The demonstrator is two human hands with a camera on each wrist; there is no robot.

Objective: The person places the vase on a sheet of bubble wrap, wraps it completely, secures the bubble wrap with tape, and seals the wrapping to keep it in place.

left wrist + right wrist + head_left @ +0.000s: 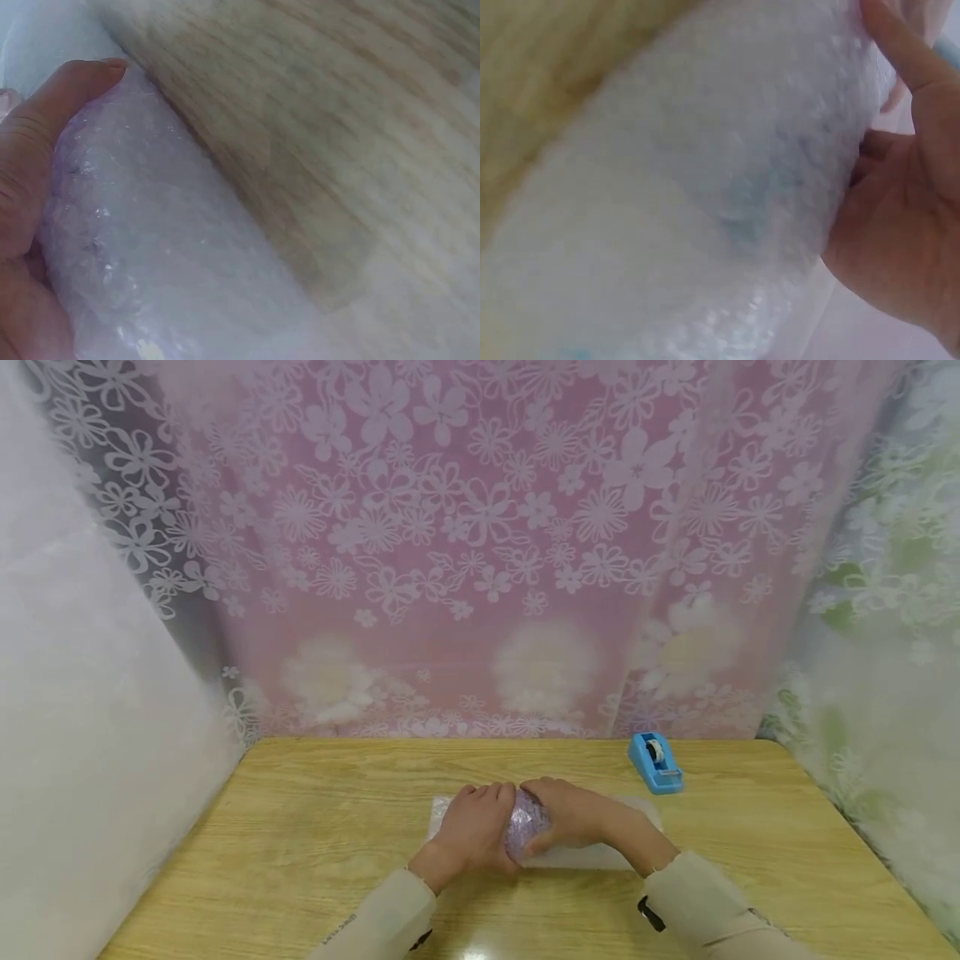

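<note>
Lilac and glossy, a wrapped bundle (528, 823) sits near six o'clock in the head view, above a wood-grain table (337, 810); a person's left hand (478, 828) clasps it from nine o'clock and the right hand (576, 814) from three, both with fingers and thumb bent around its sides; a pale sheet of bubble wrap (588, 858) extends past both hands; a blue tape dispenser (656, 765) stands at two o'clock from the bundle; a pink flowered curtain (487, 552) hangs at twelve.
</note>
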